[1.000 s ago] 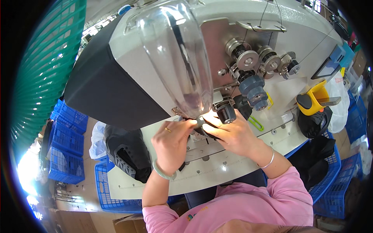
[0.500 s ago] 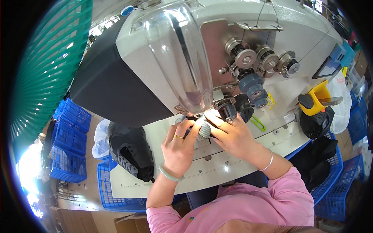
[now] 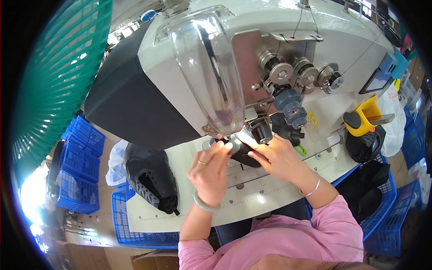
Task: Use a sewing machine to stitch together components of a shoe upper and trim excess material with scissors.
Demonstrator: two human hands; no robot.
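Under the needle area of a white sewing machine (image 3: 189, 85) lies a dark shoe upper (image 3: 246, 157), partly hidden by my fingers. My right hand (image 3: 281, 157) grips its right side, thumb and fingers closed on the material. At its left edge is my left hand (image 3: 209, 168), fingers bent and pinched close to the needle; they are slightly blurred, and what they pinch cannot be made out. A clear plastic guard (image 3: 209, 67) hangs above both hands. Past my right hand, a black piece (image 3: 288, 128) rests on the machine bed, beside a green-handled tool (image 3: 300, 150).
Another dark shoe upper (image 3: 150, 180) lies on the left of the white table (image 3: 252, 189). At the right are a yellow holder (image 3: 360, 119), a black shoe piece (image 3: 366, 144) and a blue basket (image 3: 389, 189). Blue crates (image 3: 78, 162) stand at the left, below a green fan-like grille (image 3: 63, 67).
The shoe upper has turned beneath the needle: its grey mesh faced up before, and black material shows now. My left fingers have drawn together, and the view has shifted slightly.
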